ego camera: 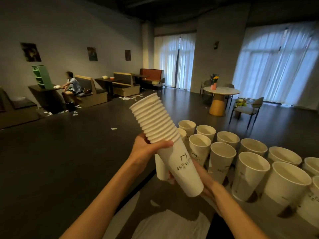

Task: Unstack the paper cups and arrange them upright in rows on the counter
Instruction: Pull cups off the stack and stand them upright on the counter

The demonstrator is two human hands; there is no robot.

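Observation:
A tilted stack of white paper cups [155,121] is held in the air above the counter's left end, its rims pointing up and left. My left hand [146,149] grips the stack just below the ribbed rims. My right hand [202,183] holds the outermost bottom cup [183,171], which has dark printed marks, from underneath near its base. Several single cups [222,157] stand upright in rows on the counter [224,221] to the right.
A white plastic bag [169,225] lies on the counter below my arms. Beyond the counter is a dark floor with booths, a seated person [71,85] at the left, and a round table [221,94] with chairs at the right.

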